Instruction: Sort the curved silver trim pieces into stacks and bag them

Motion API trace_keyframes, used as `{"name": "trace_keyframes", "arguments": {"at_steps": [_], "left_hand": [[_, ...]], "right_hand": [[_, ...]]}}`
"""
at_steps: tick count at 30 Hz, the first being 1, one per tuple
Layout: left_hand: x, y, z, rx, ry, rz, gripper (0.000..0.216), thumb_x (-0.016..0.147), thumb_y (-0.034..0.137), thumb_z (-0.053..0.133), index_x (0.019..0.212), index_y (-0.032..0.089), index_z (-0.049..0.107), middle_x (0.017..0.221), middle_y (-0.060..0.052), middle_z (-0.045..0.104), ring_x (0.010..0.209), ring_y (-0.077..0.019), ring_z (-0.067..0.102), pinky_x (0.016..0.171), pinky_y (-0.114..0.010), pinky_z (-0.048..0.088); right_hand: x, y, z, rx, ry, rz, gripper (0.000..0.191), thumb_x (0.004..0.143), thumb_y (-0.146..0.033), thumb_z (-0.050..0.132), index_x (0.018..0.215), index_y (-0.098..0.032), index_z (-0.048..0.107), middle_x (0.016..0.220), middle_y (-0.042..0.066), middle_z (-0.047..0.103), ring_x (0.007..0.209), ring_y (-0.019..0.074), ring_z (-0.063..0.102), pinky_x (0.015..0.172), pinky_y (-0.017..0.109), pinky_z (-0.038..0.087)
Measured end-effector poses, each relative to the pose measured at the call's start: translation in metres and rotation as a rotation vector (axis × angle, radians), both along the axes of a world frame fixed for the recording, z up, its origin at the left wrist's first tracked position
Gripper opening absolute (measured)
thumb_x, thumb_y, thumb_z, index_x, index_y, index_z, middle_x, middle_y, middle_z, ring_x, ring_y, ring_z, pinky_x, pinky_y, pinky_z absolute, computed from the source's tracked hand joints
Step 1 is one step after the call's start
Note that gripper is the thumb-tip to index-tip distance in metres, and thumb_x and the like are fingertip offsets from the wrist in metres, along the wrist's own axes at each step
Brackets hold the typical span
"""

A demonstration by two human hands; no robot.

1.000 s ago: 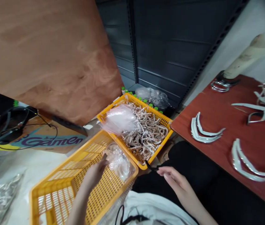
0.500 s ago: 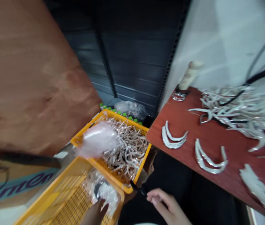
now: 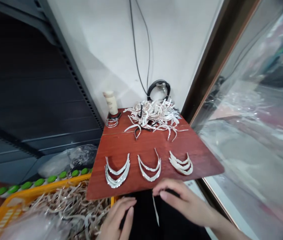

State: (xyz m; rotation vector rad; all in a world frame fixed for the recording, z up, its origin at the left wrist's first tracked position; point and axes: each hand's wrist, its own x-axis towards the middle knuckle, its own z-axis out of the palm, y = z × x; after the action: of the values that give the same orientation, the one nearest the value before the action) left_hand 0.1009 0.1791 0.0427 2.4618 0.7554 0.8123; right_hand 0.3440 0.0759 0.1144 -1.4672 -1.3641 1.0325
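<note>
My right hand (image 3: 181,200) is closed in a pinch in front of the board's near edge. From its fingertips hangs a thin pale strip (image 3: 156,211), over my dark-clothed lap. My left hand (image 3: 118,218) is to the left, fingers and thumb apart, nothing visible in it. On the red-brown board (image 3: 141,188) lie three small groups of curved, shiny white strips: a left group (image 3: 117,173), a middle group (image 3: 150,170) and a right group (image 3: 182,163). Behind them is a heaped pile of similar strips (image 3: 153,115).
A cream cylinder (image 3: 111,102) stands at the board's back left with shiny rings (image 3: 112,122) at its base. A coiled black cable (image 3: 158,83) leans on the wall. A yellow basket (image 3: 10,218) of strips and green-capped bottles (image 3: 52,179) are at left. Clear plastic sheeting (image 3: 246,133) hangs right.
My view has swung right to face the board. My left hand has left the lower yellow basket and its clear plastic bag. The dark item near my right hand no longer shows; a pale strip hangs there.
</note>
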Motion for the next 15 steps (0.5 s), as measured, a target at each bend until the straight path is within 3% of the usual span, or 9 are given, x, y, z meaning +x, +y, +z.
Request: {"name": "trace_keyframes", "arguments": {"at_steps": [4,9,12,15], "left_hand": [[0.052,-0.004,-0.012,0.051,-0.079,0.000,0.022,0.092,0.022,0.051,0.110,0.029,0.061,0.109,-0.001,0.069,0.103,-0.0113,0.066,0.091,-0.022,0.054],[0.078,-0.003,-0.027,0.083,-0.162,0.094,0.019,0.091,0.021,0.053,0.108,0.025,0.062,0.107,-0.003,0.068,0.101,-0.0130,0.065,0.088,-0.025,0.055],[0.082,0.001,-0.034,0.083,-0.213,0.143,0.017,0.090,0.021,0.054,0.104,0.023,0.063,0.102,-0.004,0.068,0.096,-0.0135,0.066,0.085,-0.025,0.055],[0.083,0.005,-0.044,0.122,-0.245,0.146,0.016,0.088,0.018,0.056,0.102,0.022,0.063,0.098,-0.004,0.068,0.092,-0.0137,0.066,0.083,-0.025,0.055]], "right_hand": [[0.052,0.005,-0.007,0.056,-0.162,-0.196,0.026,0.098,-0.040,0.048,0.108,-0.025,0.066,0.108,0.004,0.069,0.100,0.0183,0.063,0.087,0.028,0.048],[0.128,0.029,-0.033,0.201,-0.545,-0.417,0.022,0.096,-0.033,0.049,0.106,-0.023,0.065,0.104,0.006,0.069,0.097,0.0218,0.063,0.086,0.035,0.049],[0.169,0.055,-0.049,0.247,-0.740,-0.419,0.023,0.096,-0.026,0.047,0.111,-0.022,0.063,0.109,0.007,0.066,0.103,0.0229,0.062,0.090,0.037,0.049],[0.201,0.084,-0.059,0.287,-0.970,-0.311,0.028,0.096,-0.019,0.044,0.116,-0.021,0.064,0.120,0.010,0.062,0.111,0.0239,0.058,0.097,0.039,0.046]]}}
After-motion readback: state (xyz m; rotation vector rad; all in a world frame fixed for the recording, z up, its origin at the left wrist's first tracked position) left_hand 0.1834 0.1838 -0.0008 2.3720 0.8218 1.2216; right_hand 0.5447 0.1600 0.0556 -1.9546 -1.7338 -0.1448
